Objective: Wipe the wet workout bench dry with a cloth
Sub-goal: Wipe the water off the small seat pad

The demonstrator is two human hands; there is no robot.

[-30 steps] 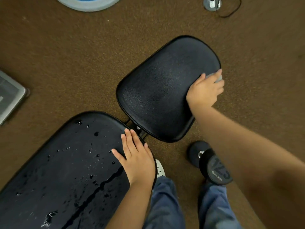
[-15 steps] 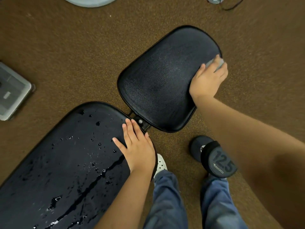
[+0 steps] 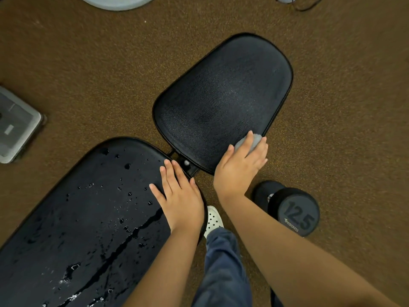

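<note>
Closest to the camera you've got blue jeans (image 3: 223,269) and a white perforated clog (image 3: 213,219) poking out between the two forearms. Just right of that sits a black dumbbell (image 3: 294,211) marked 12.5 on the brown carpet (image 3: 88,74).

The left hand (image 3: 180,199) lies flat, fingers spread, palm down on the near end of the long back pad (image 3: 84,218), not gripping anything. That pad is properly wet: beads of water scattered all over and a long streak running diagonally down it.

The right hand (image 3: 240,168) is pressed onto the near right edge of the seat pad (image 3: 221,103), fingers curled loosely over a small grey cloth (image 3: 254,140), which peeks out past the fingertips right at the pad's rim. So the cloth is on the seat pad, not on the wet one. The seat pad looks mostly dull and textured, no obvious droplets on it. The two pads are joined by a black bracket with a bolt (image 3: 186,162), just past the left fingertips.

Further out, a grey lidded bin (image 3: 15,125) sits at the left edge, and at the top there's part of a pale round disc (image 3: 117,2) and a dark cable (image 3: 307,5).
</note>
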